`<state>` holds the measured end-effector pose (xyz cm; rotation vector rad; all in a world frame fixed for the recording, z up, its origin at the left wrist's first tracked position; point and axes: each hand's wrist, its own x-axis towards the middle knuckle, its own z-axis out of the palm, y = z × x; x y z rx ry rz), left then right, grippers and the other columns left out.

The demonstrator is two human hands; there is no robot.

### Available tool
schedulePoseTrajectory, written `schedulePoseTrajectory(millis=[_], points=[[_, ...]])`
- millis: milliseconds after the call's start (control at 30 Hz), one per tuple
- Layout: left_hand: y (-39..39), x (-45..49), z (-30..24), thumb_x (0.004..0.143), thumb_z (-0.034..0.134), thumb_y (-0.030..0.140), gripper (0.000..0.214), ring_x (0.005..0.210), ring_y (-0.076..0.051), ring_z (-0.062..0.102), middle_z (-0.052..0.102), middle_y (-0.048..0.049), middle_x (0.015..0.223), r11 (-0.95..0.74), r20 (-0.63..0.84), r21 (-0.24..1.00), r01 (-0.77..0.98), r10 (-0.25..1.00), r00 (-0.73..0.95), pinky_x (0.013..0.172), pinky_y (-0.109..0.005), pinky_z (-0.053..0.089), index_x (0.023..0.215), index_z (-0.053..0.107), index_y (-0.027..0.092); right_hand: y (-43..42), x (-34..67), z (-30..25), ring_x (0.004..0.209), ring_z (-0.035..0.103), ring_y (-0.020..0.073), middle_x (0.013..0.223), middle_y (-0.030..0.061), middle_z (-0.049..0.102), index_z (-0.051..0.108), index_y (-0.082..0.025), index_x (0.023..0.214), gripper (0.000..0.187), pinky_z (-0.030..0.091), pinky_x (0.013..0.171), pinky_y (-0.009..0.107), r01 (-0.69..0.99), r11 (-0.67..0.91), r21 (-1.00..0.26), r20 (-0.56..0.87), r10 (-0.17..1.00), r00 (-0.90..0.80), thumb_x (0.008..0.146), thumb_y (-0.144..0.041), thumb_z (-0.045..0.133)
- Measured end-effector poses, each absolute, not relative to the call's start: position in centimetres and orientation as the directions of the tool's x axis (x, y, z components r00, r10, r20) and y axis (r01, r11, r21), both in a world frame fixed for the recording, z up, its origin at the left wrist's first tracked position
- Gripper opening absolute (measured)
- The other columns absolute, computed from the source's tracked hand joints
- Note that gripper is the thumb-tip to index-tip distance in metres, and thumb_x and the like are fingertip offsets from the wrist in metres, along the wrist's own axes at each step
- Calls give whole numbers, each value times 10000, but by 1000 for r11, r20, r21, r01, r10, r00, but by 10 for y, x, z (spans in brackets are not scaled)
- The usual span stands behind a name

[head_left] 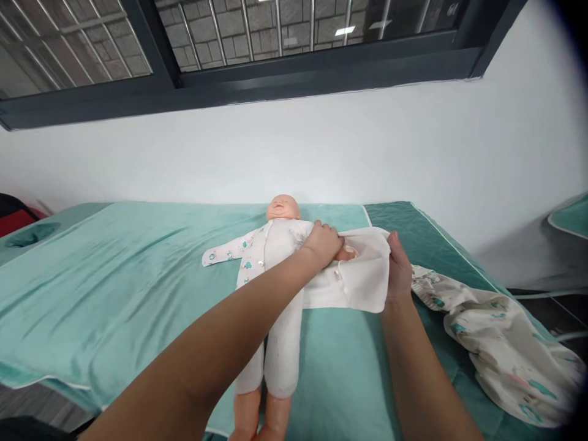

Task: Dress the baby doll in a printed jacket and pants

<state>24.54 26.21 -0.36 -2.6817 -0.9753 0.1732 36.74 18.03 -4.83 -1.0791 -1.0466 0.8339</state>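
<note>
A baby doll (283,208) lies on its back, head toward the wall and bare lower legs toward me. It has a white baby shirt (252,251) with a small teal print, and one sleeve covers its arm on the left side. My left hand (325,244) is closed around the doll's other arm, whose small hand (347,253) shows past my fingers. Spread out on that side is the shirt's white inner face. My right hand (399,268) pinches the outer edge of this part; some of its fingers are behind the cloth.
A teal sheet (151,269) covers the bed, with a darker quilted strip (395,214) on the right. Crumpled printed baby clothing (505,343) lies at the right edge. Behind the bed are a white wall (321,147) and a dark window frame (321,70). A red and black item (16,214) sits far left.
</note>
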Motion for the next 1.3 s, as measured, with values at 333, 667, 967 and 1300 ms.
schedulePoseTrajectory(millis=[333, 667, 967, 1300], points=[[276, 189, 43, 947, 417, 347, 372, 941, -187, 688, 720, -76, 1144, -443, -12, 604, 662, 826, 564, 796, -272, 513, 1198, 648, 199, 169, 325, -41, 1063, 652, 270, 1187, 35, 677, 600, -293, 1141, 480, 543, 885, 394, -459, 174, -871, 235, 969, -79, 708, -382, 787], [258, 171, 52, 733, 636, 228, 712, 869, -187, 687, 621, -86, 1326, -476, -150, 514, 714, 770, 621, 667, -247, 492, 1425, 477, 277, 166, 311, -49, 1294, 510, 222, 1444, 36, 526, 564, -312, 1358, 557, 437, 1040, 340, -325, 165, -931, 307, 835, -457, 831, -314, 742], [285, 160, 37, 865, 507, 184, 215, 929, -208, 657, 719, -46, 1078, -415, 317, 434, 800, 901, 296, 793, -314, 483, 986, 678, 231, 160, 316, -37, 1219, 571, 266, 1565, 75, 385, 560, -305, 1360, 543, 509, 842, 331, -411, 107, -905, 345, 750, -565, 841, -327, 720], [286, 156, 20, 877, 516, 257, 193, 929, -238, 636, 709, -73, 1064, -386, 314, 315, 867, 904, 289, 740, -334, 475, 993, 669, 231, 180, 325, -51, 976, 671, 215, 1082, 75, 727, 686, -227, 998, 217, 506, 868, 358, -220, 286, -933, 279, 958, 62, 844, -378, 695]])
